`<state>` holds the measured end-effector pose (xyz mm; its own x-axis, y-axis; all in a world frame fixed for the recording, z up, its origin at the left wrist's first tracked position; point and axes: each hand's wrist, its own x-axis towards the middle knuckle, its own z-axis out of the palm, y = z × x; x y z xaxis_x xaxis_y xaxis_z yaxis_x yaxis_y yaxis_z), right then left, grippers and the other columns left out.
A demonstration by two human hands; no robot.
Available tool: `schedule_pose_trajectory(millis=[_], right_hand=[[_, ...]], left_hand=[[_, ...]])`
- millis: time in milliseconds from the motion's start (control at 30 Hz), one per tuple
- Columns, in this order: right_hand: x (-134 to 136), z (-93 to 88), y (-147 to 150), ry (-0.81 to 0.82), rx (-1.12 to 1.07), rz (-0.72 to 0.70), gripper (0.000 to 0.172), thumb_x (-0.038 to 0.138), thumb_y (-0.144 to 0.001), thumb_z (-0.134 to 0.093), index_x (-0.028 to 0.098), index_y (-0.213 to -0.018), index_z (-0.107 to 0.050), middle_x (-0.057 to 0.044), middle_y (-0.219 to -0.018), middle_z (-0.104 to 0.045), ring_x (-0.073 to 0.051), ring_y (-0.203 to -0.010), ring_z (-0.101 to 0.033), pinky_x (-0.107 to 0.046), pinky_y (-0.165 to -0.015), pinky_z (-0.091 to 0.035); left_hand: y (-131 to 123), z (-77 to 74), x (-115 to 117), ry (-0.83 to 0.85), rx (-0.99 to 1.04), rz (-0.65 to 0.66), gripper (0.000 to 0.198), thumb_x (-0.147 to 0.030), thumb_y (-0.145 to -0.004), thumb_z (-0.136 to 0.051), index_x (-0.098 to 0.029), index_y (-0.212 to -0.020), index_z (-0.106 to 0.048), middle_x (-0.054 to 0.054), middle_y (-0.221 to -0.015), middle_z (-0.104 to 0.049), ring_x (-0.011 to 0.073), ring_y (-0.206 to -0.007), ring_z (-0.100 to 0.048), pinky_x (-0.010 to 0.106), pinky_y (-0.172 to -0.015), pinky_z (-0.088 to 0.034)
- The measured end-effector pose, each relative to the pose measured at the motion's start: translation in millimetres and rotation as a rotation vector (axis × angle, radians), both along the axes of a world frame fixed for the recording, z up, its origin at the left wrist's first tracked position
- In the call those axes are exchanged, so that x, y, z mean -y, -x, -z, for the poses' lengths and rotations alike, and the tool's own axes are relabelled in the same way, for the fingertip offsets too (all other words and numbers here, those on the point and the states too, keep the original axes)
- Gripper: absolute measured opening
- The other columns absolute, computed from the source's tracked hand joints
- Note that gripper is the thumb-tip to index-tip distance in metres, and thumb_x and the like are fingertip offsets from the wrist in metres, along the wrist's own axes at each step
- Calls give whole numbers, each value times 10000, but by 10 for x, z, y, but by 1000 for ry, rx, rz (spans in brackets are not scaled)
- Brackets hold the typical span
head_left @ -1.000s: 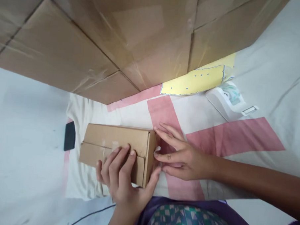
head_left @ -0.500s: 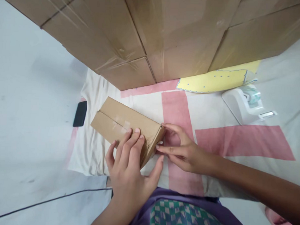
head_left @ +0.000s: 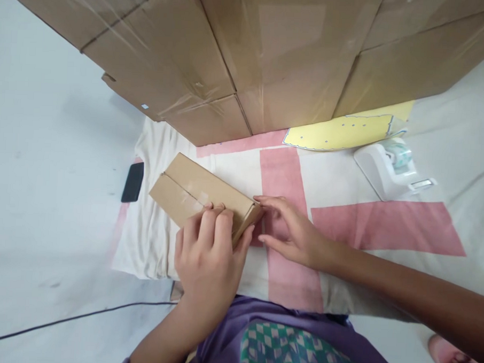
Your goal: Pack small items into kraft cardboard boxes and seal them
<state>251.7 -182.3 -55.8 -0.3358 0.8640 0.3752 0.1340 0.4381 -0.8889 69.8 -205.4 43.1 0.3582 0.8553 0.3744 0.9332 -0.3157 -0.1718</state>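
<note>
A small brown cardboard box point(head_left: 193, 187) lies at an angle on a white cloth with pink stripes point(head_left: 346, 191), its taped seam facing up. My left hand point(head_left: 209, 252) rests on the box's near end, fingers curled over the top and thumb against the end face. At that same right end of the box, my right hand point(head_left: 291, 232) touches the corner with its fingertips, the fingers stretched out and slightly apart.
A wall of large taped cardboard cartons point(head_left: 271, 54) stands right behind the cloth. A white tape dispenser point(head_left: 391, 166) and a yellow sheet point(head_left: 344, 133) lie at the right. A black phone point(head_left: 133, 182) sits left of the cloth. A thin black cable point(head_left: 59, 320) crosses the floor.
The box has turned from lying square to lying at an angle. My left hand's fingers have curled tighter on its near end, and my right hand has stayed at the end corner.
</note>
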Motion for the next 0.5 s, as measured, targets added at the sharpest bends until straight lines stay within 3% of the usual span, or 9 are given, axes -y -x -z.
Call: schedule_pose_trajectory(millis=[100, 200, 300, 400, 500], right_hand=[[-97, -6, 100, 4, 65, -38, 761, 256, -874, -707, 227, -1532, -328, -160, -1441, -539, -316, -1338, -509, -543, -1111, -445], [-156, -20, 172, 24, 34, -59, 758, 193, -856, -690, 240, -1527, -339, -140, -1475, -523, -299, -1368, -494, -524, -1138, -420], [-183, -25, 195, 101, -21, -55, 712, 198, -830, -726, 228, -1464, -403, -144, -1453, -547, -295, -1346, -530, -494, -1114, -447], [-218, -21, 227, 165, -76, -87, 678, 253, -812, -781, 231, -1388, -425, -166, -1523, -483, -299, -1397, -496, -488, -1133, -422], [-247, -35, 312, 195, -162, -171, 587, 280, -795, -815, 247, -1251, -448, -164, -1598, -394, -292, -1437, -456, -484, -1144, -404]], left_hand=[[12, 2, -2, -12, -11, 8, 310, -450, -896, -668, -210, -1066, -570, 113, -1078, -692, 309, -1010, -599, 417, -793, -414], [53, -16, 2, 14, 19, 37, 298, -418, -896, -668, -209, -1089, -578, 125, -1119, -696, 315, -1059, -613, 428, -837, -440], [151, 3, 26, 64, 106, 122, 376, -327, -881, -690, -202, -1213, -566, 140, -1224, -687, 306, -1174, -607, 448, -979, -453], [292, 117, 59, 74, 229, 172, 525, -275, -854, -717, -210, -1333, -514, 156, -1339, -655, 323, -1344, -528, 569, -1178, -308], [401, 248, 80, 3, 335, 222, 552, -215, -818, -748, -212, -1327, -534, 154, -1314, -680, 338, -1425, -458, 665, -1228, -157]])
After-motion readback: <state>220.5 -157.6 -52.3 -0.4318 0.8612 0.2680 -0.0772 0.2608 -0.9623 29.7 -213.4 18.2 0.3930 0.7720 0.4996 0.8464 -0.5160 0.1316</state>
